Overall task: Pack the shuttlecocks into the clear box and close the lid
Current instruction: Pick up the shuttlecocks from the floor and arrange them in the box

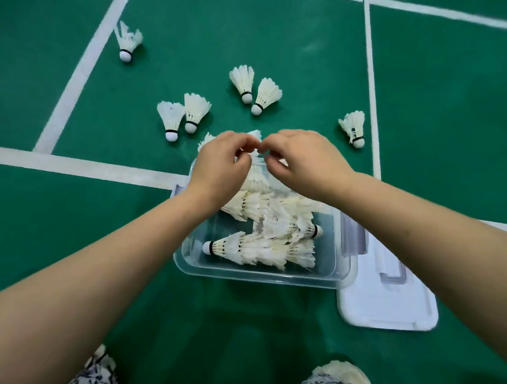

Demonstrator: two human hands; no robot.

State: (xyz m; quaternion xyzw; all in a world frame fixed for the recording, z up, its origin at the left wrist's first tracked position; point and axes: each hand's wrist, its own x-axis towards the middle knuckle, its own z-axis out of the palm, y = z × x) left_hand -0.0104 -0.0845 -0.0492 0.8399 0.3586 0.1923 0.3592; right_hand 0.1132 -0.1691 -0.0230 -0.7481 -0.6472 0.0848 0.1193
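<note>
Both hands are closed in a pinch over the box's (256, 276) far end. The left hand (221, 166) curls round a held shuttlecock (206, 138) whose feathers show past its knuckles. The right hand (304, 162) meets it fingertip to fingertip, apparently on the same piece, though what lies between its fingers is mostly hidden.

Inside the box lie nested stacks (260, 251) on their sides, one along the near wall and others behind it. Six loose shuttlecocks (265, 96) wait on the floor beyond the box, one of them well off to the far left. The lid (388, 304) lies flat just right of the box, partly under its rim.

Risks, as I judge them:
- Squeezing the skirt too hard while nesting could bend or snap feathers.
- Pushing a cork in crooked could splay the skirt it enters.
- Dropping the piece from this height could scatter the stacks already in the box.
- Stacks left riding high could foul the lid and crush feathers when it is pressed shut.
- The far-left one is easy to overlook.
</note>
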